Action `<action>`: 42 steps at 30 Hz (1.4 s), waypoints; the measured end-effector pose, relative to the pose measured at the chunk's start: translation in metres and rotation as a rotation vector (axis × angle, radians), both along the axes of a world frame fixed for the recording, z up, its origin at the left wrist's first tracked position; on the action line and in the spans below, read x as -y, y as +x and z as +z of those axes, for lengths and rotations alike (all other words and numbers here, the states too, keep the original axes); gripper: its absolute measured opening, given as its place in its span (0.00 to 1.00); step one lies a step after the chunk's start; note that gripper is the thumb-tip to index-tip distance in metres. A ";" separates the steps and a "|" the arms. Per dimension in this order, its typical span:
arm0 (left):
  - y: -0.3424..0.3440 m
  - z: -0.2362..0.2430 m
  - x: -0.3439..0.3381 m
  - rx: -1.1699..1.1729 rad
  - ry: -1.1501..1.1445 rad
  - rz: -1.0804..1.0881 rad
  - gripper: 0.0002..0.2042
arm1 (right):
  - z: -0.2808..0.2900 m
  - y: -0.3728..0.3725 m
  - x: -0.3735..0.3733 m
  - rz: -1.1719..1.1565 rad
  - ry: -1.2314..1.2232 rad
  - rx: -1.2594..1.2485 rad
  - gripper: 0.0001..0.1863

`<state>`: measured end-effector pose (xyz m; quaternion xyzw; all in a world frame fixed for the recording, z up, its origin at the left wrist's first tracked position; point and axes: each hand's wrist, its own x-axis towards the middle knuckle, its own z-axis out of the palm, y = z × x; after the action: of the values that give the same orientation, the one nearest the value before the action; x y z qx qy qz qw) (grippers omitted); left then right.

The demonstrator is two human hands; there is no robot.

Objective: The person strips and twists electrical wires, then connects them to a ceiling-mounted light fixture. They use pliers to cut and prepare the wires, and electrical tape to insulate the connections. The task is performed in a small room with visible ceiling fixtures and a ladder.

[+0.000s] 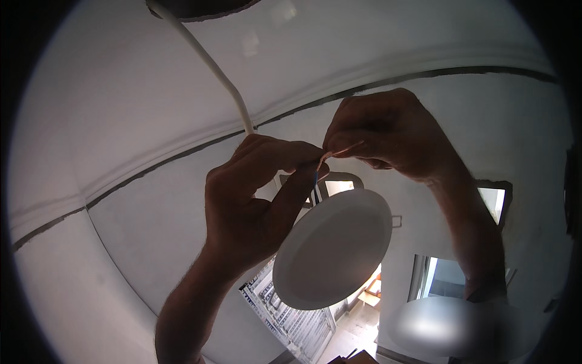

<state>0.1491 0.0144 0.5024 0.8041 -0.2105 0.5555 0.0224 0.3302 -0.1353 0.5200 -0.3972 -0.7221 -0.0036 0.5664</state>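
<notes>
Raised near the ceiling, both my hands pinch at thin electrical wires. Between thumb and forefinger, my left hand is closed on the wires, one with blue insulation. My right hand is closed in a pinch at the bare copper wire end, its fingertips touching those of the left. Just below hangs a round white flat ceiling light, tilted, with a small metal spring clip at its right side. A thick white cable drops from the ceiling and passes behind my left hand.
The cable comes out of a dark-edged round hole in the white ceiling. A dark strip runs between ceiling and walls. Far below are a printed-film-covered panel, a bright floor and a window. A blurred pale oval fills the lower right.
</notes>
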 end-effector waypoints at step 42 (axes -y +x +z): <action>-0.013 0.007 0.002 -0.082 -0.007 0.216 0.05 | -0.023 -0.012 -0.023 -0.700 0.863 0.922 0.08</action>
<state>0.1358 0.0121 0.5092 0.8441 -0.1198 0.5219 -0.0263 0.3178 -0.1127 0.4969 -0.3042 -0.6521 -0.6372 0.2762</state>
